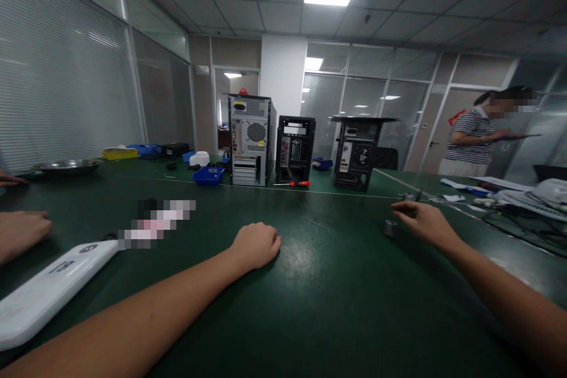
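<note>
My left hand (257, 244) rests on the green tabletop (328, 301) with its fingers curled in. Nothing sticks out of it, and its palm side is hidden. Further right, my right hand (423, 221) is held low over the table, fingers stretched to the left and somewhat apart. Just left of its fingertips stands a small metal cylinder (390, 228), apart from the hand. A second small metal piece (407, 196) shows right behind the fingers; whether they touch it I cannot tell.
Three computer cases, a tall one (251, 142), a black one (295, 150) and another (355, 153), stand ahead. A red screwdriver (301, 183) and blue bin (208, 176) lie near. A white power bank (57, 283), another person's hand (22, 235), cables (527, 227) and a standing person (472, 136) flank me.
</note>
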Demonstrator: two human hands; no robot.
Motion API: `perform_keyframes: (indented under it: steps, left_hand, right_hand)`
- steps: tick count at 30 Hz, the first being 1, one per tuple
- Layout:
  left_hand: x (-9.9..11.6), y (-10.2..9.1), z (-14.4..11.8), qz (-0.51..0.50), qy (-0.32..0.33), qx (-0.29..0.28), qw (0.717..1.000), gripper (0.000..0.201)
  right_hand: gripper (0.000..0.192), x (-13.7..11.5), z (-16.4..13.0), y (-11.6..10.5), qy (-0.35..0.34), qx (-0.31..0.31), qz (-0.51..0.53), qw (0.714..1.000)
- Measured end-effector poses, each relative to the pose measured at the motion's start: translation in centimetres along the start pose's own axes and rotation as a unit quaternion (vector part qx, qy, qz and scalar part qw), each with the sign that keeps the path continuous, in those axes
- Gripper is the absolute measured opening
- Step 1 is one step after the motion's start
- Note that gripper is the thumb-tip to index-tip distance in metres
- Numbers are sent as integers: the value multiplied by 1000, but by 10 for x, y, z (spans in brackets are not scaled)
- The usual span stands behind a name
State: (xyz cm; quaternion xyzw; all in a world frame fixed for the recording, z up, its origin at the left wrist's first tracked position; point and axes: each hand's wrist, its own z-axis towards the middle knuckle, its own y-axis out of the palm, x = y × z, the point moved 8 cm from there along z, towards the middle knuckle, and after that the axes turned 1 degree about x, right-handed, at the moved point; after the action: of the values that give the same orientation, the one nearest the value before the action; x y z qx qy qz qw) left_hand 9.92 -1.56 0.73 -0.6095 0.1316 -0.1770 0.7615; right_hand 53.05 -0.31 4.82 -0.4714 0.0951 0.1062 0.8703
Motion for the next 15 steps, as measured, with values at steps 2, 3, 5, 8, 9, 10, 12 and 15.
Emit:
perform_keyframes:
  steps: [2,3,5,8,9,10,12,15]
  left_hand:
    - [0,0,1,-2,-2,-3,1000,44]
    - [0,1,1,-2,-3,-4,1000,44]
    - [0,0,1,-1,-5,-4,1000,43]
    - [0,1,1,-5,-3,-12,1000,44]
    - [0,1,1,-7,-2,-14,1000,45]
    - [0,1,1,-7,-2,-15,1000,45]
    - [0,1,1,-3,0,-14,1000,45]
    - [0,0,0,3,0,-9,1000,45]
  right_hand:
    - [40,-3,0,2,-7,-8,9,1000]
    - [39,-4,0,3,-10,-12,10,1000]
    - [38,-5,1,4,-15,-23,-1,1000]
    - [38,-2,2,9,-21,-36,-32,999]
    - [38,0,2,11,-24,-40,-40,998]
    - [38,2,2,14,-27,-44,-46,998]
    - [38,6,2,19,-32,-56,-54,996]
    - [38,10,3,25,-36,-71,-56,995]
